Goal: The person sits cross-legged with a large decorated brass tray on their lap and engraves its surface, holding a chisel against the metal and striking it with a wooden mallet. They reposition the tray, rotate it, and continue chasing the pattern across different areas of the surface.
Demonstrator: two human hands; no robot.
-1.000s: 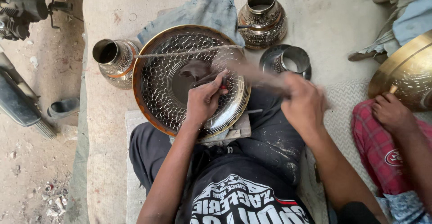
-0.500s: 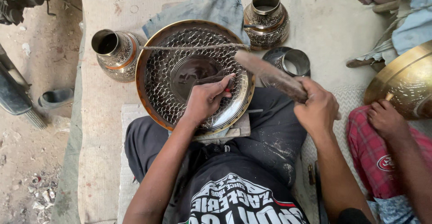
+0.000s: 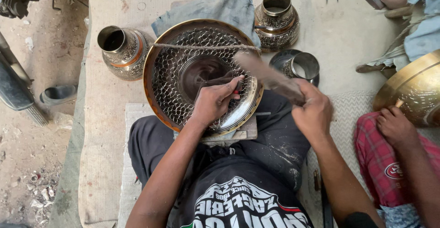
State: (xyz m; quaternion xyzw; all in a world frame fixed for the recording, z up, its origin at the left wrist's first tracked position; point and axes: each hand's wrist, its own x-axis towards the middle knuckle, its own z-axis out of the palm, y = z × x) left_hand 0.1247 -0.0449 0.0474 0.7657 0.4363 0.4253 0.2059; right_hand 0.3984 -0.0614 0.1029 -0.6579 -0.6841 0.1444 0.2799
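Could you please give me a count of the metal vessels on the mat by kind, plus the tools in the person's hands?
Large round engraved brass trays: 1
Engraved brass vases: 2
Small silver metal cups: 1
Thin chisels in the left hand: 1
Blurred mallets in the right hand: 1
Total: 6

Mallet in right hand motion-blurred; chisel tip hidden under left hand; brass bowl cut off right.

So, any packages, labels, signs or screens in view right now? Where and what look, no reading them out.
No packages, signs or screens.
Shirt print: bottom centre, on the person's black shirt; white arched lettering with green and red.
Round patch: lower right, on the co-worker's red checked cloth; red and white.
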